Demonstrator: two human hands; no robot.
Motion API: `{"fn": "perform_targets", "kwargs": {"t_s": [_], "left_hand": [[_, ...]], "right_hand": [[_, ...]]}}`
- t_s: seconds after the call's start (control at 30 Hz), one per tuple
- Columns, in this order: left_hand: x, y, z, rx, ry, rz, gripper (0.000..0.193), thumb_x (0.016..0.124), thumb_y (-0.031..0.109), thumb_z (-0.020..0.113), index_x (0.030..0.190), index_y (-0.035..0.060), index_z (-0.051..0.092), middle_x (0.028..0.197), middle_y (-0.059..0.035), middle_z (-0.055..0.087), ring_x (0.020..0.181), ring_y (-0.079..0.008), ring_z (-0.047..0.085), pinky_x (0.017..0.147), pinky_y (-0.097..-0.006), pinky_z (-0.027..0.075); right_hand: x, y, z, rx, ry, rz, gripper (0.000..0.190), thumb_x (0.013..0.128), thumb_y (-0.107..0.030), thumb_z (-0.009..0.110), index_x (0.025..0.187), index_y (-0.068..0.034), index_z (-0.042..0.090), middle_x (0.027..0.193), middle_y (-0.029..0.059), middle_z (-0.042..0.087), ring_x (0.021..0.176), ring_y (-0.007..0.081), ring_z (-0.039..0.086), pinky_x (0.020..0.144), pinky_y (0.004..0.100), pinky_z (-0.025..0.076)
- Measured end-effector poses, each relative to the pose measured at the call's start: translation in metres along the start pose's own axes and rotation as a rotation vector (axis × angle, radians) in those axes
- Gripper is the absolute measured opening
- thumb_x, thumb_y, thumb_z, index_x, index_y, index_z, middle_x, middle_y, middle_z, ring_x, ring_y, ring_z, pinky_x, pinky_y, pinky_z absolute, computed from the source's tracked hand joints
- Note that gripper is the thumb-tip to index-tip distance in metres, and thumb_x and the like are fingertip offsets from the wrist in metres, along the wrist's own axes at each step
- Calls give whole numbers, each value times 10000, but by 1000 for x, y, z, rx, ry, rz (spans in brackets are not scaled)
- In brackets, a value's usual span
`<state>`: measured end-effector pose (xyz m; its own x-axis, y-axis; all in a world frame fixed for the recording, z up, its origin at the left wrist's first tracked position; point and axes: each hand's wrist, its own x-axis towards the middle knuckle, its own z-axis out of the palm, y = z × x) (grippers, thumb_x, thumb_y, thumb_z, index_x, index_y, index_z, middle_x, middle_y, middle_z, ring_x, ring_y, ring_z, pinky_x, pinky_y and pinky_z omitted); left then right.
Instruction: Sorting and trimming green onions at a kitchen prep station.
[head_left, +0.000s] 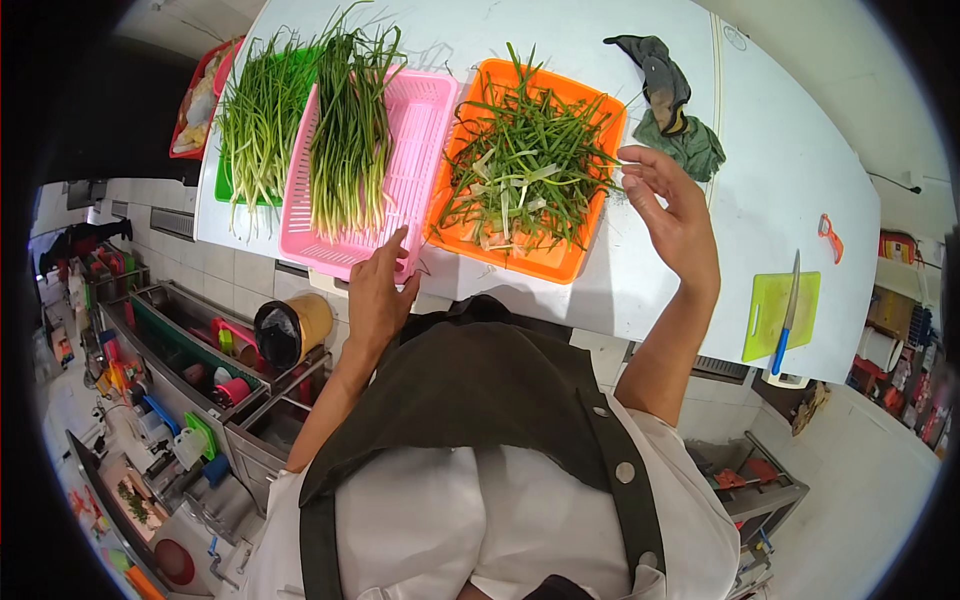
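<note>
My left hand (381, 289) is at the near right corner of the pink slotted basket (424, 127), fingers apart and nothing between them. In that basket lies a bunch of green onions (349, 150), white ends toward me. More green onions (259, 131) fill a green basket (223, 180) on the left. An orange tray (551, 262) holds loose green leaves and pale peelings (525, 165). My right hand (667, 214) hovers at its right edge, thumb and fingers curved close together beside a thin stalk end; whether they pinch it is unclear.
Dark gloves (664, 86) and a green cloth (686, 146) lie beyond my right hand. Farther right are an orange peeler (830, 238) and a blue-handled knife (787, 322) on a green cutting board (806, 300). A lined bucket (311, 322) stands below the table's near edge, beside steel sinks.
</note>
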<state>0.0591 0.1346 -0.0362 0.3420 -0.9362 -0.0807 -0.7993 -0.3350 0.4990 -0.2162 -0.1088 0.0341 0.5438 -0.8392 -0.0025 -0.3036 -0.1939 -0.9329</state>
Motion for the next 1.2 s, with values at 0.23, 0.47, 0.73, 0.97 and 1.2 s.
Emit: {"fn": "perform_targets", "kwargs": {"t_s": [0.23, 0.47, 0.73, 0.97, 1.2], "left_hand": [[-9, -23, 6, -57, 152, 261, 267, 745, 67, 727, 1009, 99, 701, 1134, -106, 607, 972, -278, 600, 852, -392, 458], [5, 5, -17, 232, 149, 470, 120, 770, 103, 728, 886, 89, 702, 1260, -80, 557, 1184, -267, 514, 923, -420, 411], [53, 77, -39, -139, -87, 575, 208, 762, 205, 780, 909, 75, 711, 1253, -109, 551, 1186, -310, 511, 976, -432, 407], [121, 103, -1, 47, -81, 522, 390, 747, 437, 751, 918, 89, 701, 1273, -125, 526, 1248, -320, 461, 1053, -499, 289], [134, 88, 21, 316, -83, 631, 163, 816, 153, 652, 943, 78, 722, 1485, -130, 383, 1423, -350, 246, 1076, -668, 163]], "right_hand": [[-6, -14, -2, -43, -4, -53, 309, 915, -195, 653, 1184, -46, 617, 1120, 73, 669, 1012, 202, 625, 925, 367, 461], [-29, -7, -11, -82, 49, 37, 308, 922, -199, 640, 1185, -39, 611, 1084, 95, 676, 1005, 207, 628, 931, 367, 462], [-46, 4, -22, -13, 120, 60, 294, 924, -198, 632, 1174, -43, 614, 1083, 84, 678, 982, 213, 636, 908, 359, 479], [-57, 3, -25, -85, 127, 19, 262, 951, -144, 595, 1185, -25, 600, 1008, 93, 657, 971, 175, 608, 867, 310, 481], [-62, 24, -24, 81, 130, 75, 268, 918, -123, 626, 1170, -34, 607, 1123, 71, 668, 943, 180, 642, 869, 326, 490]]}}
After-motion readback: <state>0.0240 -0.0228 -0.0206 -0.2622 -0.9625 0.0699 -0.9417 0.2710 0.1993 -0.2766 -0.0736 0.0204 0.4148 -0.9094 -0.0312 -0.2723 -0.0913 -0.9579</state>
